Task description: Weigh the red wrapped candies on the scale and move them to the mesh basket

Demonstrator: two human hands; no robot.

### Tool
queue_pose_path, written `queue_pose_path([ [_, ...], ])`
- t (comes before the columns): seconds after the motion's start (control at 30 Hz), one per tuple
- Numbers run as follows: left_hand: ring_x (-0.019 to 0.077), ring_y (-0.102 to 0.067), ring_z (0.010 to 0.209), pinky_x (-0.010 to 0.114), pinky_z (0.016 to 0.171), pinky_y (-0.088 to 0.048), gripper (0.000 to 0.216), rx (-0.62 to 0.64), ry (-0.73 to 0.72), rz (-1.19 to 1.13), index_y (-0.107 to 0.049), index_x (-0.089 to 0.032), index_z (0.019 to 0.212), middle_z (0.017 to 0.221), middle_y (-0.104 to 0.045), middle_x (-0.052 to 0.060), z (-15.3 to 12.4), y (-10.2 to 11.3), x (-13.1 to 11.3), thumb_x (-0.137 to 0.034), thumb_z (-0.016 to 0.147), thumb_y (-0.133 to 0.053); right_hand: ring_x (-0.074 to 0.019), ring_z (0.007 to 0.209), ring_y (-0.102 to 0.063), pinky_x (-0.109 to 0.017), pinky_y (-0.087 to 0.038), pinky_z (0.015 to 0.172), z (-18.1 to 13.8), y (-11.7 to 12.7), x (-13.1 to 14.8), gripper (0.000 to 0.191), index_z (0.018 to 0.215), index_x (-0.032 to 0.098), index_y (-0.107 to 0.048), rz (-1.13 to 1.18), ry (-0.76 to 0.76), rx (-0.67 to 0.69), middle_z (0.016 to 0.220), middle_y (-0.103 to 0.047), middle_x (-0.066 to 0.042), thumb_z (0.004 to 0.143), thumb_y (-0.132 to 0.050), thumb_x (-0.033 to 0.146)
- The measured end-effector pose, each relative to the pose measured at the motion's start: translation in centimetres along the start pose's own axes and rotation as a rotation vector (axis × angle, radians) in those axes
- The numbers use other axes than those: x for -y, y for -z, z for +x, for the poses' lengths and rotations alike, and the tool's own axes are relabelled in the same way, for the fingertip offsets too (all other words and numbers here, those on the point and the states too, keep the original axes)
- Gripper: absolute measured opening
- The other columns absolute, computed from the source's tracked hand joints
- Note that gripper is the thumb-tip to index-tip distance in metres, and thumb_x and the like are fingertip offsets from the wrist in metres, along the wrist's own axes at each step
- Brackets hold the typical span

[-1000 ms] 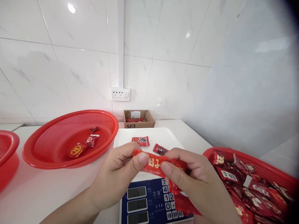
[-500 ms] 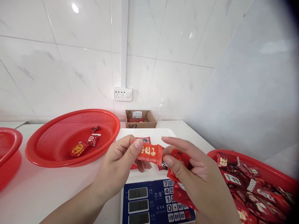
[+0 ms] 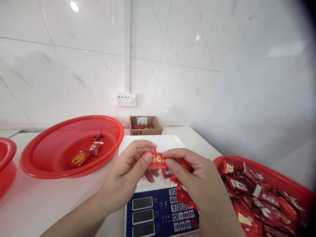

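Between my two hands, above a weighing scale, is a small red candy packet with pale gold lettering. My left hand pinches its left end between thumb and fingers. My right hand grips the packet's right end with thumb and forefinger, and more red wrapped sweets are tucked in its palm and hang below it. Other wrapped pieces show partly behind the fingers over the scale's white pan; how many my hands hide I cannot tell.
A red mesh basket with a few sweets stands at the left, another basket beyond it. At the right, a red basket is heaped with wrapped sweets. A small cardboard box sits by the wall under a socket.
My right thumb and forefinger have closed on the right end of the candy packet, where the hand was more spread before. The view has shifted slightly to the right.
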State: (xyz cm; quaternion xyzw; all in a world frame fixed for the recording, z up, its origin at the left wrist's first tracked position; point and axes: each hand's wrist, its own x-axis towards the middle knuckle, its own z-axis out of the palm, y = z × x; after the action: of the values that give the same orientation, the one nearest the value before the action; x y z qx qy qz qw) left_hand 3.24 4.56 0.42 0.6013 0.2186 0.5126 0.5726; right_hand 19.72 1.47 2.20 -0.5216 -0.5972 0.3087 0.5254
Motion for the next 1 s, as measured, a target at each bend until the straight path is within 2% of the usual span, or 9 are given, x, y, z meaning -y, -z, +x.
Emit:
queue_pose_path([
  [0.17,0.0145,-0.068,0.083,0.026,0.074,-0.058,0.024,0.083,0.119,0.011,-0.066,-0.022,0.106,0.095,-0.072,0.003,0.7,0.6,-0.1,-0.024,0.083,-0.074,-0.0130,0.057,-0.061,-0.024,-0.053,0.053,0.8,0.5,-0.2,0.020,0.088,0.022,-0.076,0.111,-0.071,-0.011,0.079,-0.073,-0.003,0.082,-0.067,0.039],
  [0.23,0.0159,-0.069,0.082,0.026,0.073,-0.057,0.023,0.030,0.125,0.003,-0.067,-0.021,0.104,0.089,-0.074,0.003,0.9,0.8,-0.1,-0.028,0.083,-0.074,-0.0126,0.056,-0.059,-0.024,-0.052,0.052,0.8,0.7,-0.3,0.023,0.090,0.022,-0.077,0.158,-0.063,0.019,0.075,-0.071,-0.002,0.078,-0.072,0.042],
  [0.33,0.0131,-0.063,0.063,0.023,0.059,-0.053,0.023,-0.033,0.107,0.060,-0.068,-0.019,0.097,0.066,-0.068,0.000,1.0,0.9,-0.2,-0.039,0.085,-0.070,-0.0120,0.055,-0.055,-0.024,-0.049,0.053,0.6,0.7,-0.4,0.026,0.094,0.023,-0.078,0.167,-0.032,0.076,0.067,-0.065,0.001,0.072,-0.078,0.037],
  [0.43,0.0079,-0.045,0.048,0.019,0.047,-0.040,0.023,-0.056,0.062,0.198,-0.070,-0.017,0.089,0.053,-0.051,-0.006,0.9,0.8,-0.3,-0.039,0.087,-0.067,-0.0106,0.054,-0.051,-0.023,-0.045,0.052,0.5,0.2,-0.7,0.014,0.087,0.022,-0.076,0.072,0.016,0.080,0.062,-0.059,0.003,0.080,-0.071,0.033],
  [0.53,0.0075,-0.037,0.049,0.019,0.045,-0.033,0.021,-0.075,0.016,0.296,-0.070,-0.017,0.080,0.052,-0.041,-0.007,0.8,0.8,-0.3,-0.037,0.085,-0.069,-0.0098,0.053,-0.048,-0.021,-0.043,0.050,0.5,0.0,-0.9,0.020,0.073,0.020,-0.068,0.031,0.050,0.094,0.061,-0.055,0.004,0.087,-0.062,0.034],
  [0.63,0.0086,-0.040,0.051,0.020,0.047,-0.036,0.017,-0.072,0.008,0.356,-0.071,-0.018,0.080,0.056,-0.046,-0.006,0.8,0.7,-0.4,-0.035,0.083,-0.071,-0.0098,0.054,-0.046,-0.021,-0.044,0.050,0.5,0.1,-0.9,0.025,0.069,0.020,-0.061,0.067,0.019,0.138,0.062,-0.052,0.004,0.088,-0.062,0.036],
  [0.77,0.0120,-0.055,0.062,0.026,0.056,-0.048,0.013,-0.062,-0.026,0.368,-0.069,-0.019,0.083,0.079,-0.056,0.000,0.8,0.6,-0.5,-0.032,0.082,-0.069,-0.0100,0.054,-0.048,-0.021,-0.042,0.050,0.5,0.5,-0.7,0.016,0.081,0.021,-0.068,0.048,0.013,0.165,0.064,-0.057,0.004,0.086,-0.065,0.036],
  [0.87,0.0146,-0.060,0.069,0.030,0.062,-0.053,0.011,-0.028,-0.008,0.332,-0.066,-0.019,0.086,0.088,-0.059,0.002,0.7,0.5,-0.4,-0.030,0.083,-0.067,-0.0094,0.052,-0.049,-0.021,-0.040,0.049,0.6,0.6,-0.9,0.015,0.086,0.021,-0.069,-0.011,0.080,0.199,0.063,-0.057,0.004,0.089,-0.063,0.034],
  [1.0,0.0149,-0.058,0.070,0.028,0.063,-0.051,0.011,0.010,-0.016,0.298,-0.066,-0.019,0.085,0.081,-0.061,0.001,0.7,0.8,0.2,-0.031,0.085,-0.067,-0.0099,0.053,-0.052,-0.021,-0.041,0.050,0.7,0.5,-1.4,0.017,0.079,0.020,-0.068,-0.098,0.267,0.212,0.062,-0.059,0.003,0.091,-0.059,0.028],
])
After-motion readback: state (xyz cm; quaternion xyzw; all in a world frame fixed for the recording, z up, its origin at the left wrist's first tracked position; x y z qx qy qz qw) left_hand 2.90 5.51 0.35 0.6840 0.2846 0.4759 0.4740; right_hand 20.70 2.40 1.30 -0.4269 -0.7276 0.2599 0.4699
